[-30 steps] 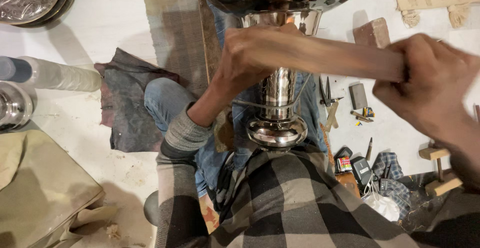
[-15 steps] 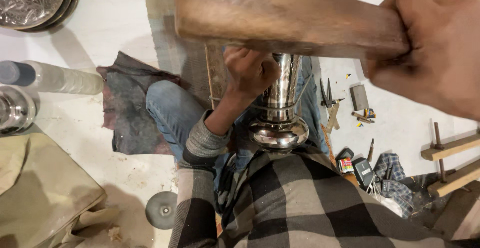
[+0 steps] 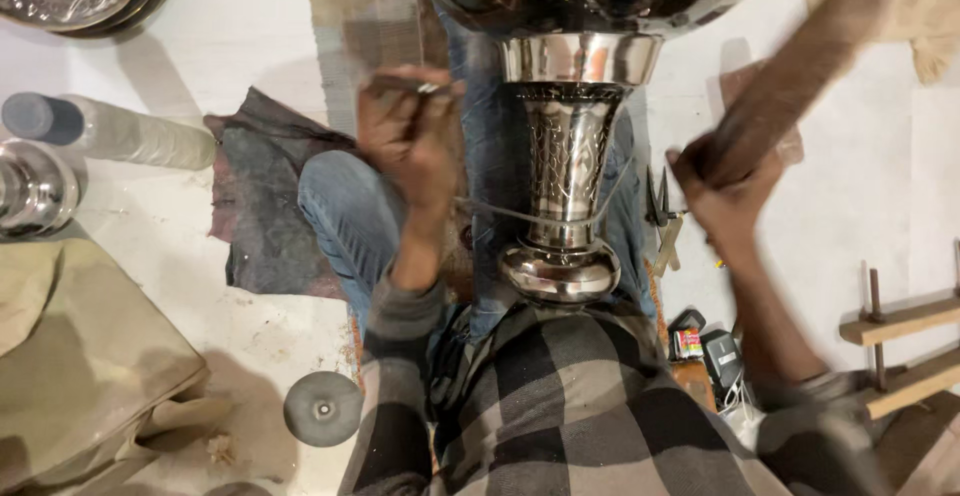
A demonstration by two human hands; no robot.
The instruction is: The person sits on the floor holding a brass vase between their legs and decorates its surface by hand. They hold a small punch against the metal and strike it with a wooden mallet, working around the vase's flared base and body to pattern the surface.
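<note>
While the polished metal vessel (image 3: 570, 156) fills the top centre, its stem running down to the lap, the left hand (image 3: 410, 141) pinches a thin metal tool (image 3: 405, 84) just left of it. The right hand (image 3: 725, 191), blurred, seems wrapped around a wooden mallet (image 3: 790, 76) at right. Pale floor (image 3: 250, 36) lies open at upper left, beside a dark cloth (image 3: 260, 196).

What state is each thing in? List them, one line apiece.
Left hand: closed on a thin metal tool, tip toward the vase.
Right hand: closed on a wooden mallet, raised, blurred.
Metal vase: lying on the lap, foot toward the body.
Plastic bottle: on its side, capped.
Dark cloth: crumpled on the floor.
Grey disc: flat on the floor.
</note>
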